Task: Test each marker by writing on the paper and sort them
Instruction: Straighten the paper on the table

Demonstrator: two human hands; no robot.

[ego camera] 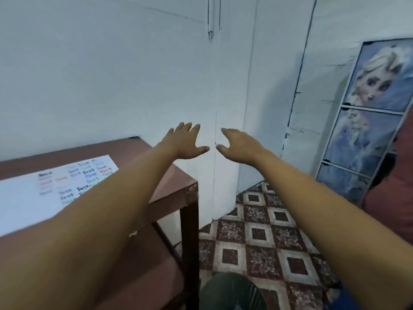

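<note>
Both hands are out in front of me and hold nothing: my left hand [183,142] has its fingers straight and fanned, palm down, and my right hand [239,146] is flat with the fingers loosely extended. The two thumbs point at each other and lie close but apart. They hang in the air in front of the wall [111,74], the left one over the table's [143,151] far right corner, the right one beyond its right edge, above the floor [257,231]. The paper [24,198] lies flat on the table well back from that right edge, running off the left side of my view, and my left forearm crosses over its near right end. It carries several rows of the word "Test" in black, blue, red, green and paler inks, plus a column of short coloured marks further left. From that I judge the writing part largely done, perhaps finished. No markers show anywhere in this view, so I cannot tell whether they have been sorted, where the groups lie, or whether any remain untested. With neither hand near the paper, I read this as a pause or an end rather than a step in hand.
</note>
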